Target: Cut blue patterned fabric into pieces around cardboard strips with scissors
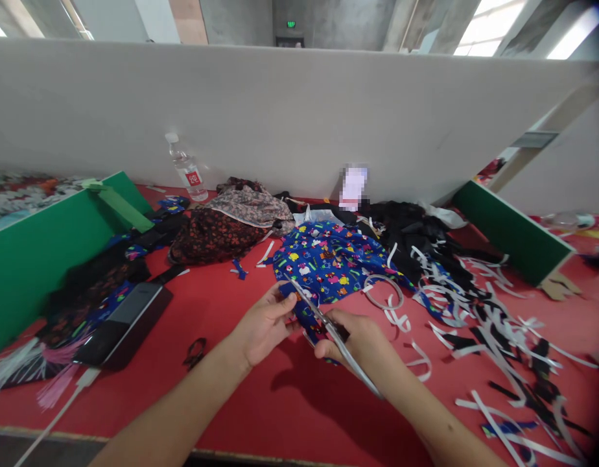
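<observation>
My left hand (273, 318) pinches the edge of a blue printed cloth piece (306, 314) between thumb and fingers. In my right hand (355, 337) is a pair of metal scissors (336, 331), its blades pointing up and left across the held cloth. One handle loop sticks out past the right wrist. Just beyond the hands lies a larger heap of blue cartoon-print fabric (328, 256) on the red table (222, 389). Whether it joins the held piece I cannot tell. To its right rests a pale ring-shaped band (384, 292).
Dark floral cloth (216, 230) and a water bottle (187, 168) are at the back left. A black power bank (119, 324) with a white cable lies left. White and black scraps (489, 344) cover the right side. Green boards (513, 230) flank both sides; a grey partition (280, 117) stands behind.
</observation>
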The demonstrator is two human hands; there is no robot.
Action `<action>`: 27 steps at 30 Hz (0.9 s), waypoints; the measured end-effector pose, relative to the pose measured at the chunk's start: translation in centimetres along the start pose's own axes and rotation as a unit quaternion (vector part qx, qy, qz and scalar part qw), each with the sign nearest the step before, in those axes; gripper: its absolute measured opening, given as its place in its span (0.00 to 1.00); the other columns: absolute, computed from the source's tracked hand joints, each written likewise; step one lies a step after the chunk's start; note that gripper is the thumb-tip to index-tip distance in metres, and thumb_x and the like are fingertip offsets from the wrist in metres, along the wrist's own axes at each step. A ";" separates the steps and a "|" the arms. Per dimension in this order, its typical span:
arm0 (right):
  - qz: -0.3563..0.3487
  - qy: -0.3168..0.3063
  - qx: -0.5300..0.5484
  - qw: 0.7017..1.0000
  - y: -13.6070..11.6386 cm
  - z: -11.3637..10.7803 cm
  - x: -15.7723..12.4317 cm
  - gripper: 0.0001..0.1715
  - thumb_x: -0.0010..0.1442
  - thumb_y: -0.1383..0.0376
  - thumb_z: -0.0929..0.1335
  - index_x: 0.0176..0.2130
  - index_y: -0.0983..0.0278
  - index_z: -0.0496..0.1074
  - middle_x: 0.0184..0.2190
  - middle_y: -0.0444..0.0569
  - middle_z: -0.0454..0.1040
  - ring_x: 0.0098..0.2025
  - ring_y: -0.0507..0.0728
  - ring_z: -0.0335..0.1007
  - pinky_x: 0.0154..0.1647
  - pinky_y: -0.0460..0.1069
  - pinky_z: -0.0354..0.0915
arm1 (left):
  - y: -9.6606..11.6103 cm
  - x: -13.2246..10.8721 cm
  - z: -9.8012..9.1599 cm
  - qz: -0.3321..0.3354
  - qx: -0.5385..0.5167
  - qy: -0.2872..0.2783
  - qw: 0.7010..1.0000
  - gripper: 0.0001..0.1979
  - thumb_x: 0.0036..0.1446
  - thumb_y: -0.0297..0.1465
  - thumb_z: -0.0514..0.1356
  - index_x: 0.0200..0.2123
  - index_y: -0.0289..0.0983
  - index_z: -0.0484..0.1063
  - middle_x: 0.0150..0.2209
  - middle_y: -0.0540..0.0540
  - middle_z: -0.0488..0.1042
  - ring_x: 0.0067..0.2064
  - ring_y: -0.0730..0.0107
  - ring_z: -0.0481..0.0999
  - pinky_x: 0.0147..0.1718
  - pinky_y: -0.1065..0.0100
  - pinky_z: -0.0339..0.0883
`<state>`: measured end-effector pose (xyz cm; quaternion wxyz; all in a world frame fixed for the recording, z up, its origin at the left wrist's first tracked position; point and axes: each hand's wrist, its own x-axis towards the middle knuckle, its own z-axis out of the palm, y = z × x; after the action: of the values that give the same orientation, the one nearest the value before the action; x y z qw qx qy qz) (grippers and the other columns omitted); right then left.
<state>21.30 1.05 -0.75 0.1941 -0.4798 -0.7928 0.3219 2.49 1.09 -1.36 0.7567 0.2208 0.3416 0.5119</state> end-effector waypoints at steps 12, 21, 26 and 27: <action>0.091 0.091 -0.103 0.986 1.6 -3.8 1.3 0.19 0.54 0.51 0.65 0.39 0.62 0.70 0.25 0.46 0.71 0.26 0.55 0.66 0.25 0.46 0.57 | 1.6 0.9 -0.4 0.068 -0.066 0.098 0.991 0.06 0.51 0.27 0.62 0.34 0.39 0.68 0.31 0.51 0.73 0.30 0.74 0.73 0.30 0.70 0.67; 0.197 0.069 -0.335 0.919 5.6 -5.5 2.1 0.22 0.54 0.62 0.64 0.49 0.65 0.65 0.40 0.59 0.72 0.38 0.61 0.72 0.32 0.48 0.58 | 3.5 1.2 -1.0 0.005 -0.234 0.067 0.970 0.14 0.63 0.28 0.44 0.29 0.34 0.66 0.20 0.52 0.63 0.18 0.80 0.63 0.18 0.76 0.60; 0.196 -0.002 -0.382 0.903 4.9 -4.7 1.8 0.20 0.56 0.62 0.63 0.49 0.65 0.66 0.37 0.58 0.73 0.36 0.63 0.73 0.30 0.50 0.59 | 3.9 0.6 -2.2 0.049 -0.230 0.027 0.972 0.16 0.60 0.41 0.49 0.31 0.35 0.66 0.18 0.54 0.57 0.14 0.82 0.54 0.12 0.76 0.50; 0.204 -0.001 -0.392 0.897 4.5 -4.6 1.6 0.19 0.57 0.61 0.63 0.48 0.64 0.67 0.36 0.58 0.74 0.36 0.64 0.73 0.29 0.50 0.59 | 4.0 0.4 -2.3 0.066 -0.222 0.026 0.972 0.19 0.57 0.47 0.51 0.32 0.35 0.67 0.19 0.54 0.58 0.15 0.81 0.54 0.12 0.75 0.51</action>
<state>26.21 5.42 -0.57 -0.0800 -0.6684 -0.7393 0.0183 -1.59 2.98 -0.26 0.7421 0.0566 0.2234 0.6295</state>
